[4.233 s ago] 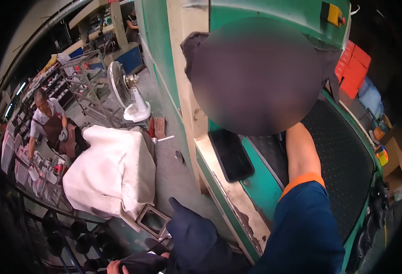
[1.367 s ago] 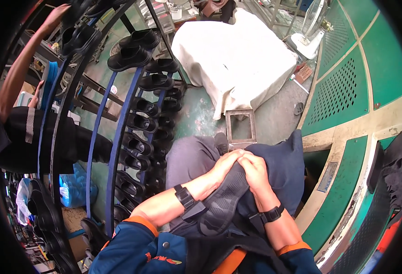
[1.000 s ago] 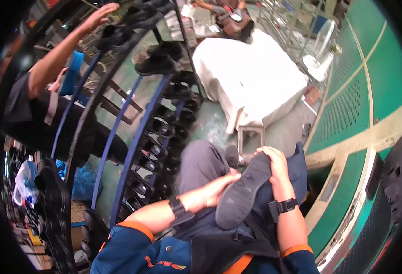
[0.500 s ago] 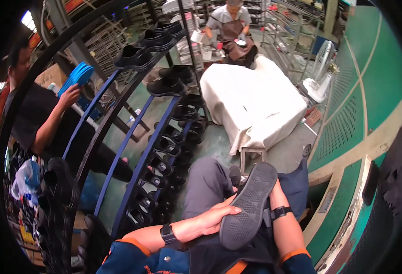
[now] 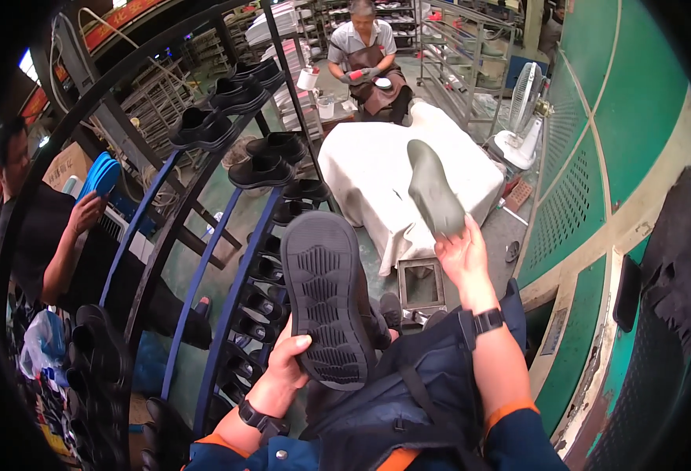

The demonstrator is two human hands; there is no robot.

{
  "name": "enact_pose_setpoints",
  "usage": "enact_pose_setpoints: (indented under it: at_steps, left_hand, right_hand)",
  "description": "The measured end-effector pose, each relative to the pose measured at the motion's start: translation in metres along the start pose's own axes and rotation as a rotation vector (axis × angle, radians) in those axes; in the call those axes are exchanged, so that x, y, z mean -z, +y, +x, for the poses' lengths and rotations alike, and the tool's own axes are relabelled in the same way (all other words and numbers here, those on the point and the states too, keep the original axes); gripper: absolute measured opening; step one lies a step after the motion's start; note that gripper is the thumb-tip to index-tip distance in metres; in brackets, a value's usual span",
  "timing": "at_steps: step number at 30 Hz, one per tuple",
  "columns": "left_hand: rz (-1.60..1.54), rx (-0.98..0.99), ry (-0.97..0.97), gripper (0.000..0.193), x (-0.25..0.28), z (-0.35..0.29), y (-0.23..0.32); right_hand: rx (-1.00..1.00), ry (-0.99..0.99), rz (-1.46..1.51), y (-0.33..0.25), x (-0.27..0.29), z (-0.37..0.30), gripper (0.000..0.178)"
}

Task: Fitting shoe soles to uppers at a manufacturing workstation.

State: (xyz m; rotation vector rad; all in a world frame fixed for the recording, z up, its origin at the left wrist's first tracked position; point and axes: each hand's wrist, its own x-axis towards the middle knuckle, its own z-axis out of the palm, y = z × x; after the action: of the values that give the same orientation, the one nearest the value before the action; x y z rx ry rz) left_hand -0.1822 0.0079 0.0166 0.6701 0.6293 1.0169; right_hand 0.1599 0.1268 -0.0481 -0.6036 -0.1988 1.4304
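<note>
In my left hand point(image 5: 287, 363) is a black shoe point(image 5: 328, 302), its patterned sole turned up toward me. The thumb presses on the sole's edge and the other fingers are hidden behind the shoe. My right hand point(image 5: 466, 263) reaches forward, pinching the end of a grey-green shoe last point(image 5: 435, 188). The last hangs tilted over the near side of a white cloth-covered table point(image 5: 361, 173); a gap between it and the cloth is hard to judge. A dark apron point(image 5: 393, 392) covers my lap.
On my left stands a rack point(image 5: 228, 235) of black shoes point(image 5: 261, 169). Beyond it a person holds blue sole-shaped pieces point(image 5: 100, 174). Another person in a brown apron point(image 5: 373, 67) sits behind the table. A metal-framed stool point(image 5: 422, 282), a white fan point(image 5: 524, 106) and a green cabinet point(image 5: 581, 180) are also nearby.
The shoe, earlier between both hands over my lap, has moved left and up in my left hand. My right hand has gone forward, and a shoe last now shows in it.
</note>
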Motion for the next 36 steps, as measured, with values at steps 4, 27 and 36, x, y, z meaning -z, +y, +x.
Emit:
enact_pose_setpoints:
  at_steps: [4,27,36]
  left_hand:
    - [0.375,-0.283,0.0,0.106,0.001,-0.014,0.023]
    - [2.125,-0.467,0.8,0.037,0.181,0.057,0.062]
    - [2.103,-0.242,0.822,0.031,0.152,0.078,0.074]
  right_hand:
    - [-0.435,-0.17,-0.444,0.058,-0.027,-0.028,0.046]
    - [-0.361,-0.801,-1.338,-0.046,-0.159,-0.086,0.031]
    - [0.054,-0.311,-1.706,-0.254,-0.124,-0.209,0.035]
